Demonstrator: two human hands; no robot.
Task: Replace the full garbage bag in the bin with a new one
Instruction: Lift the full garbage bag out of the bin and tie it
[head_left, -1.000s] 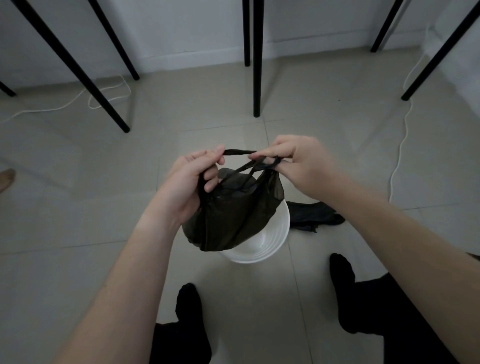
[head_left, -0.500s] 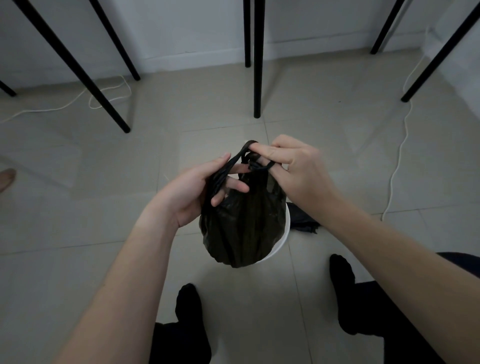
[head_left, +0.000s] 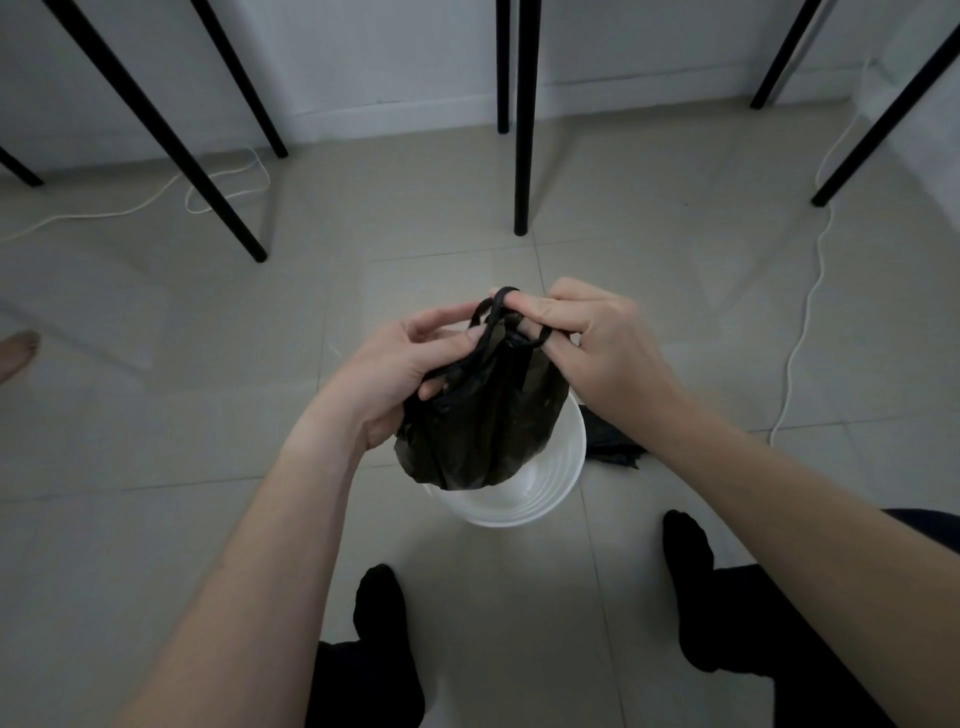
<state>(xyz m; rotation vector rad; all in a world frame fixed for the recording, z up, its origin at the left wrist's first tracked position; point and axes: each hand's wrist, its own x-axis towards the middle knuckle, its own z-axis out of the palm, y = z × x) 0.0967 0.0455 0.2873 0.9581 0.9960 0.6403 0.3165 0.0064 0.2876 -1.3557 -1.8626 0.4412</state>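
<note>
I judge that the step in hand is to tie the 2 handles (head_left: 500, 306) of the full bag (head_left: 483, 426) into a knot. To do it well, I would hold the neck tight with one hand, pull the loop fully through with the other, and draw both ends apart at the same height, so that the thin plastic does not tear and nothing falls out. The bag hangs in the air just above the open white bin (head_left: 558, 486), not inside it, so anything spilled would drop into the bin. My left hand (head_left: 395, 374) has its fingers curled round the gathered neck of the bag, and its thumb and first finger pinch one strap. My right hand (head_left: 597, 348), with its back towards the camera, hooks its bent fingers through the loops and pinches them at the top. Both forearms come up from the lower corners and the hands meet close together over the bin. A black bundle (head_left: 608, 441), probably the new bag, lies on the floor just beside the bin.
</note>
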